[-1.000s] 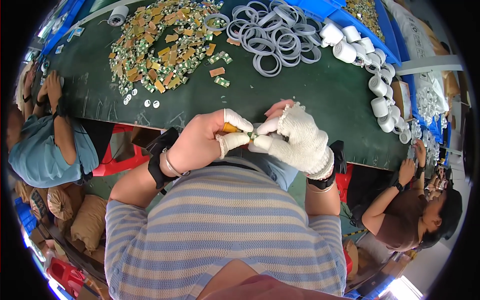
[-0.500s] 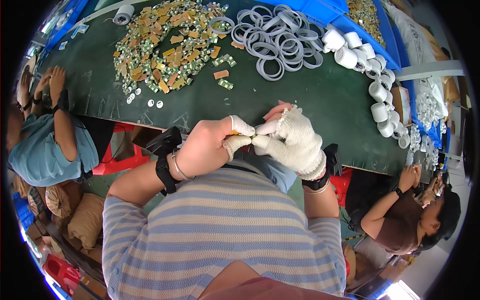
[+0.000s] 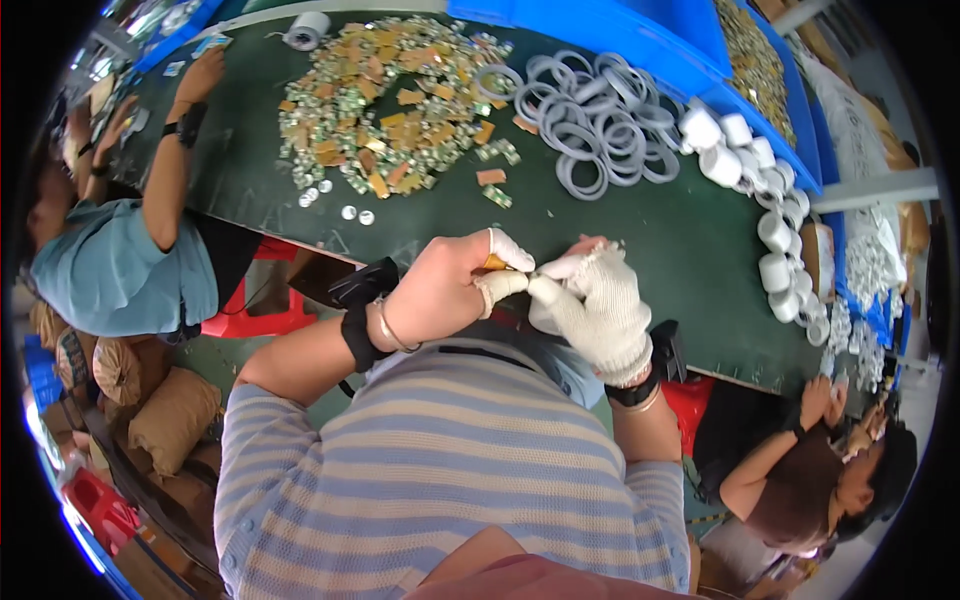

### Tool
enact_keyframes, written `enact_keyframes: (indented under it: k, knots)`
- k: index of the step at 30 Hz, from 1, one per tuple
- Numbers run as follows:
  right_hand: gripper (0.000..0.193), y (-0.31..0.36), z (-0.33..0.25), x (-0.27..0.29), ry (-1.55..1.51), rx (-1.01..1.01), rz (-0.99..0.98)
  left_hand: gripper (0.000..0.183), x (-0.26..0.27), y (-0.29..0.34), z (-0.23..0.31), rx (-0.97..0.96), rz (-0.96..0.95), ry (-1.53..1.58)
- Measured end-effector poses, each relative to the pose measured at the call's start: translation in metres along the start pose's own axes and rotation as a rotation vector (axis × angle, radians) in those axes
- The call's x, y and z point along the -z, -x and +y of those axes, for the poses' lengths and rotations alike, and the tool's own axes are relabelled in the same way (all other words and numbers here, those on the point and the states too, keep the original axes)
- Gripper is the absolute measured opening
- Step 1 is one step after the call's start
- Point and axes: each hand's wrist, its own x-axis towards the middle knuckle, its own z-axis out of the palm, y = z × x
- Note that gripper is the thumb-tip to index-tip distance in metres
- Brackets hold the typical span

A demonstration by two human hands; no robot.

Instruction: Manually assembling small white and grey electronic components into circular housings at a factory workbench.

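Both of my hands meet fingertip to fingertip at the near edge of the green table. My left hand [image 3: 445,287] is closed, its thumb and index finger pinched and wrapped in white finger covers, with a bit of orange showing between them. My right hand [image 3: 605,312] wears a white knitted glove and is also closed, thumb and finger pressed against the left fingertips. Whatever lies in the pinch is tiny and mostly hidden. Ahead lie a heap of small green circuit boards with orange-brown pieces [image 3: 385,130] and a pile of grey rings [image 3: 600,125].
White cylindrical housings [image 3: 773,232] line the right side beside blue bins [image 3: 640,35]. Small white discs [image 3: 349,213] lie before the heap; a white cylinder [image 3: 306,31] stands behind it. Co-workers sit left [image 3: 125,265] and right [image 3: 790,465].
My view has shifted, so the table's things appear farther right and lower. My hands stay pinched together. The left co-worker's arm has stretched forward across the table.
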Motion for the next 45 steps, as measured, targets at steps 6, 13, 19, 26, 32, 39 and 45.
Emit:
enact_keyframes:
  k: [6,13,19,26,32,39,45]
  knots:
    - [0.043,0.013,0.005,0.008,-0.257,-0.024,0.116,0.027,0.108,0.027,0.053,0.050,0.461,-0.085]
    - [0.027,0.007,0.098,0.078,0.355,-0.050,0.554,0.039,0.322,0.027,-0.025,0.113,0.660,-0.738]
    - [0.066,0.014,0.147,0.200,1.145,-0.932,0.403,0.053,0.175,0.003,0.016,0.203,0.558,-0.930]
    - [0.053,0.057,0.191,0.156,1.206,-0.428,0.392,0.051,0.057,0.002,0.029,0.088,0.127,-0.379]
    - [0.068,0.022,0.164,0.125,1.113,-0.307,0.403,0.042,0.030,-0.014,0.025,0.023,0.000,-0.362]
    - [0.075,0.019,0.037,0.059,0.488,-0.145,0.507,0.067,-0.006,-0.004,0.015,-0.175,-0.035,-0.484]
    - [0.046,0.017,-0.026,-0.025,-1.059,-0.136,0.187,0.063,-0.015,-0.005,-0.005,-0.441,0.067,-0.329]
